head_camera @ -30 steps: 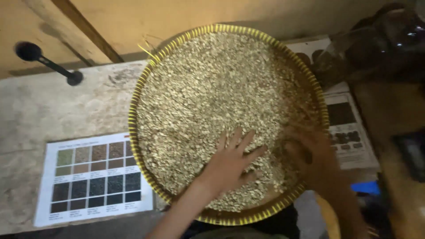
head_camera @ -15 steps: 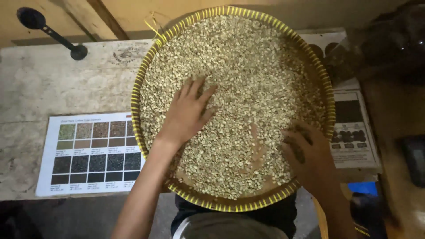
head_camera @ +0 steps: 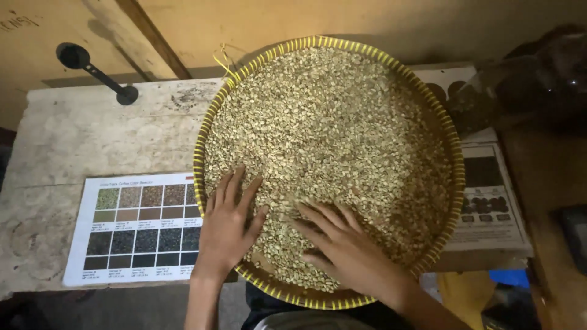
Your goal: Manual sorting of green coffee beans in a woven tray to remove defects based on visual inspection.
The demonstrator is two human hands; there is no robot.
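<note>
So the head view looks straight down on a pale, scuffed wooden surface (head_camera: 92, 137) pushed up against a tan board wall (head_camera: 306, 21) with a dark diagonal strip running across it. It's pretty dim in here, and the far right is just a dark, blurry heap I can't make out.

Main thing is a big round woven tray (head_camera: 211, 122) with a yellow-striped rim, hanging a bit over the near edge of the surface. It's loaded with pale greenish-beige beans (head_camera: 330, 122), a fairly even layer almost everywhere, with a bit of bare brown tray bottom showing at the near rim.

Both hands are in the near part of the tray. The left hand (head_camera: 227, 227) lies flat on the beans, fingers spread, grip wide open and holding nothing. The right hand (head_camera: 342, 244) is just beside it, also palm down with fingers fanned out toward the left, grip open, just pressing on beans. The bare patch sits between the two hands.

Left of the left hand, touching the tray's rim, is a printed sheet (head_camera: 137, 226) with a grid of colour swatches. Well beyond that hand, up near the wall, lies a black scoop (head_camera: 92, 68). Right of the right hand, another printed sheet (head_camera: 489, 201) pokes out from under the tray.
</note>
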